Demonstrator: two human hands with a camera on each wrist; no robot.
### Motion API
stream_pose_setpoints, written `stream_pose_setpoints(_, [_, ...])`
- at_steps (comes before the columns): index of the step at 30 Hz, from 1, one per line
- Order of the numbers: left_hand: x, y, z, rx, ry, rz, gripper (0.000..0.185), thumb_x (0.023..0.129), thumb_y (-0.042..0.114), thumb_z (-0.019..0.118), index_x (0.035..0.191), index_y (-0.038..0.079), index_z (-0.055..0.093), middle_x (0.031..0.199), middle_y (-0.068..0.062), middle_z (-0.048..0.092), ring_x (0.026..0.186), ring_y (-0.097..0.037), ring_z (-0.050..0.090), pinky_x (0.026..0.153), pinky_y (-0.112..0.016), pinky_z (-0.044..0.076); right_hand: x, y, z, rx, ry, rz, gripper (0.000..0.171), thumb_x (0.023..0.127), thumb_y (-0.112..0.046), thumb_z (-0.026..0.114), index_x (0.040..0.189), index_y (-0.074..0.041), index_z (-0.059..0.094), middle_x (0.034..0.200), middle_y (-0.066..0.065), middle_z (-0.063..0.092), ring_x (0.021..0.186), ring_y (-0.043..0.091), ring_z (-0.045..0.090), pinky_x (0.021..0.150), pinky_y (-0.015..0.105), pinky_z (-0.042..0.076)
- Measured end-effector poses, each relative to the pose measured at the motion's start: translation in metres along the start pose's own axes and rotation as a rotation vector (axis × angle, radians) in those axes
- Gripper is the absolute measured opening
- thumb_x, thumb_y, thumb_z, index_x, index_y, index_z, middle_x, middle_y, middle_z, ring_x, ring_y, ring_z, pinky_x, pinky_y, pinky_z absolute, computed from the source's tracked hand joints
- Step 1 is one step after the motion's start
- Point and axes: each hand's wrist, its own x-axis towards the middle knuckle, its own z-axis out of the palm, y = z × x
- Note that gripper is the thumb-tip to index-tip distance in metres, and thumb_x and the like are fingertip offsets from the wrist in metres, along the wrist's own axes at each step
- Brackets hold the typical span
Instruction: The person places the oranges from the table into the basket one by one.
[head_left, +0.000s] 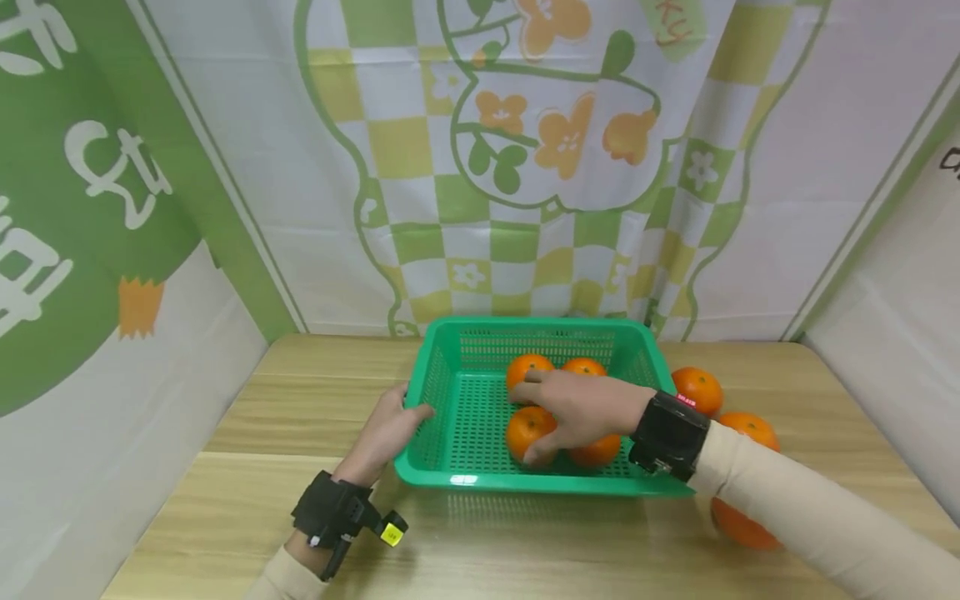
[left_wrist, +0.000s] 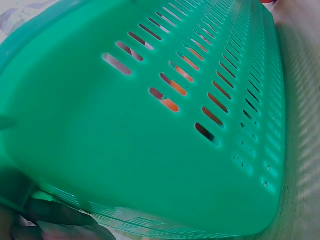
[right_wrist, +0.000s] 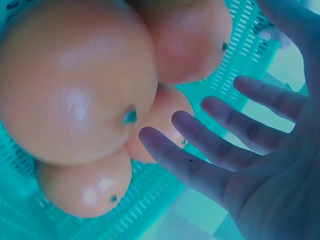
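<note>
While the left hand (head_left: 392,423) grasps the green basket (head_left: 517,482) by its left rim, the nearer right hand (head_left: 585,407), grip released, hangs just over four oranges (head_left: 529,433) inside, the basket lying lengthwise along the bench (head_left: 247,479)'s back edge.

Green basket (left_wrist: 115,140) fills most of the view, its wall pierced by slots. Orange fruit (left_wrist: 182,74) shows in patches through several. Left hand (left_wrist: 60,220): fingers at the basket's edge, lower left, dim. Table (left_wrist: 304,130) along right side, blurred.
</note>
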Motion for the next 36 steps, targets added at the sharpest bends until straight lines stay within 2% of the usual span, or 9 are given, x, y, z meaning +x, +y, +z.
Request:
stream_pose_setpoints(6, [0.001,-0.001,0.001,0.001,0.001,-0.005,0.051,0.099,0.012,0.054,0.147,-0.005,0.048,0.133,-0.029,0.066,0.108,-0.035,0.074,0.085,-0.048,0.064,-0.012,0.006,-0.009,0.023,0.030,0.054,0.068,0.091,-0.053,0.077,0.144,-0.014,0.060,0.149,0.008,0.057,0.128,0.025,0.063,0.104,0.042,0.055])
stream_pose_setpoints(13, [-0.003,0.000,-0.001,-0.008,0.000,-0.019,0.054,0.099,0.013,0.054,0.149,-0.004,0.046,0.134,-0.028,0.065,0.107,-0.032,0.073,0.085,-0.046,0.064,-0.029,0.009,-0.020,0.000,0.119,0.048,0.071,0.092,-0.052,0.077,0.146,-0.010,0.059,0.143,0.012,0.059,0.117,0.026,0.065,0.099,0.042,0.057])
stream_pose_setpoints(20, [-0.002,0.001,0.000,-0.006,-0.004,-0.006,0.053,0.100,0.013,0.054,0.150,-0.004,0.046,0.135,-0.029,0.065,0.109,-0.033,0.073,0.086,-0.047,0.064,-0.049,0.015,-0.031,0.012,0.210,0.057,0.069,0.090,-0.055,0.078,0.142,-0.012,0.061,0.135,0.007,0.063,0.110,0.021,0.066,0.091,0.038,0.058])
stream_pose_setpoints(29, [-0.002,0.000,-0.001,-0.005,0.001,-0.018,0.053,0.100,0.013,0.054,0.149,-0.004,0.046,0.134,-0.028,0.066,0.108,-0.032,0.072,0.085,-0.046,0.063,-0.069,0.021,-0.032,0.003,0.240,0.107,0.069,0.090,-0.059,0.075,0.144,-0.018,0.061,0.140,0.004,0.061,0.126,0.027,0.063,0.101,0.047,0.058])
stream_pose_setpoints(36, [-0.002,0.000,0.000,0.000,0.005,-0.014,0.052,0.100,0.012,0.054,0.149,-0.005,0.046,0.133,-0.028,0.065,0.106,-0.031,0.073,0.085,-0.047,0.064,-0.080,0.024,-0.034,0.013,0.282,0.112,0.069,0.090,-0.061,0.074,0.144,-0.019,0.060,0.141,0.004,0.061,0.126,0.025,0.062,0.101,0.048,0.057])
